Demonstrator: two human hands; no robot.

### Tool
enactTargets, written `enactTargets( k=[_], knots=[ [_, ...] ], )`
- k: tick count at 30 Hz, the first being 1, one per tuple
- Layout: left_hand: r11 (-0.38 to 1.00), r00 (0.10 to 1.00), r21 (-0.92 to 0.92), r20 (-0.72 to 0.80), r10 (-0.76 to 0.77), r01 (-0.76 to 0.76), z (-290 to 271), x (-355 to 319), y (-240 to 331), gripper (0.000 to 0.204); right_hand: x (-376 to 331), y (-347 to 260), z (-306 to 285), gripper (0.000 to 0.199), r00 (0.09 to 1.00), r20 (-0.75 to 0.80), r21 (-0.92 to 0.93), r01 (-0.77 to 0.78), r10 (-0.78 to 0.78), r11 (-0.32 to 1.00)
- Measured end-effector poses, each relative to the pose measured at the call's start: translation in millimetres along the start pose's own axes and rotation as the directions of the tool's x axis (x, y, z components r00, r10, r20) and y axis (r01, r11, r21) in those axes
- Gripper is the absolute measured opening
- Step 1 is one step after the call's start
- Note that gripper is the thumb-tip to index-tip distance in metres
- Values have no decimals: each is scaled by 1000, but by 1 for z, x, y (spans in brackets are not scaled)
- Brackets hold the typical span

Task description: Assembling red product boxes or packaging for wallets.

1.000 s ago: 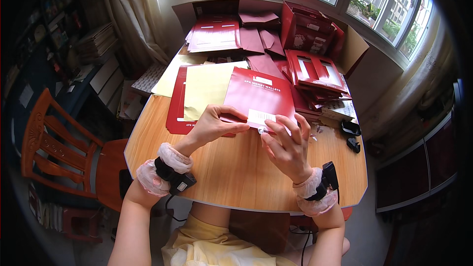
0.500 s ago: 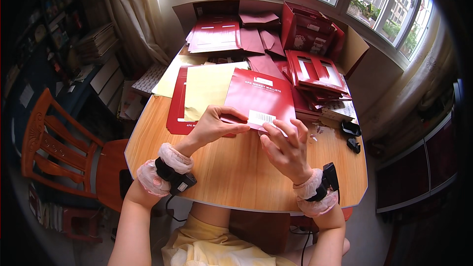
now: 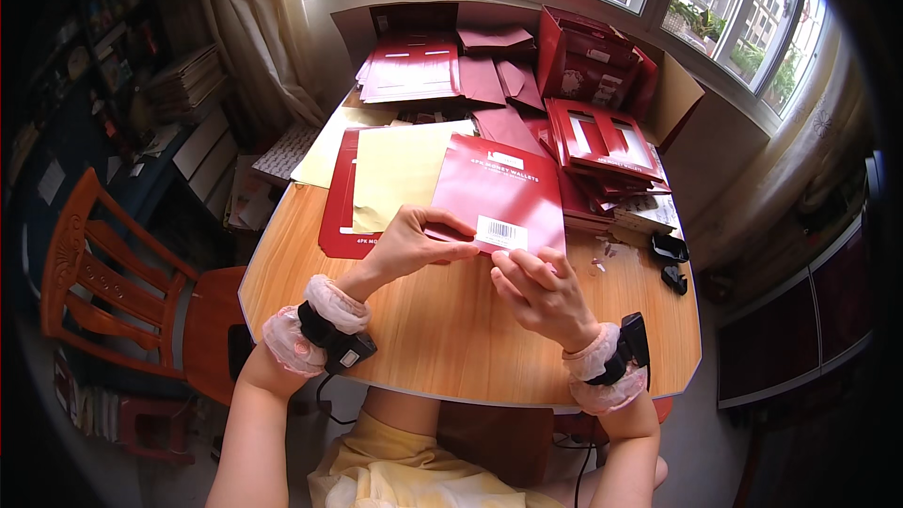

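Red packet (image 3: 499, 179): in front of the person, over the middle of the bench (image 3: 423, 339), printed face up; its near edge looks slightly raised, which would give fingers room underneath.
White label (image 3: 501, 232): flat on the packet by its near edge, between the hands, facing the person, so it is easy to see and reach.
Left hand (image 3: 406, 240): thumb and fingers pinched on the packet's near left corner, probably to steady it against sliding or turning.
Right hand (image 3: 548, 293): fingers curled at the near edge, fingertips by the label's lower border; the thumb is hidden, so I cannot tell whether it grips or only presses.
Hands together or apart: apart, a short stretch of packet edge between them.
Yellow sheet (image 3: 397, 174): just left of the packet, lying over a red card (image 3: 340, 226), seemingly aside from the working spot.
Red sleeves (image 3: 607, 136): piled at the far right, leaving elbow room nearer the person.
Pale scraps (image 3: 602, 259): on the bench beyond the right hand, near two black objects (image 3: 671, 246).
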State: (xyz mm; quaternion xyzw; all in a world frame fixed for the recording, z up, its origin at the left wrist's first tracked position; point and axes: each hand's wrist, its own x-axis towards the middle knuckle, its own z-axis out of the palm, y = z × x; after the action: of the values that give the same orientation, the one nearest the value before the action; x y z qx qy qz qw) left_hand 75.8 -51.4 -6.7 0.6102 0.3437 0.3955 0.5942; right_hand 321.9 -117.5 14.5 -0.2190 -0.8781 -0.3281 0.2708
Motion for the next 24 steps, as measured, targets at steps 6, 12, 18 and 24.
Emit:
enactTargets(
  k=[6,12,18,24],
  knots=[
    [1000,1000,-8,0,18,-18,3,0,1,26,-5,0,0,20,999,42,27,26,-27,999],
    [999,999,-15,15,33,-33,1,0,-3,25,2,-1,-1,21,992,115,36,45,-49,998],
    [989,989,41,-25,145,-144,-7,2,0,23,1,-5,4,16,988,138,134,52,-71,990],
    [999,1000,33,10,27,-27,0,1,4,21,5,17,1,15,741,-2,491,-584,671,646]
  ],
)
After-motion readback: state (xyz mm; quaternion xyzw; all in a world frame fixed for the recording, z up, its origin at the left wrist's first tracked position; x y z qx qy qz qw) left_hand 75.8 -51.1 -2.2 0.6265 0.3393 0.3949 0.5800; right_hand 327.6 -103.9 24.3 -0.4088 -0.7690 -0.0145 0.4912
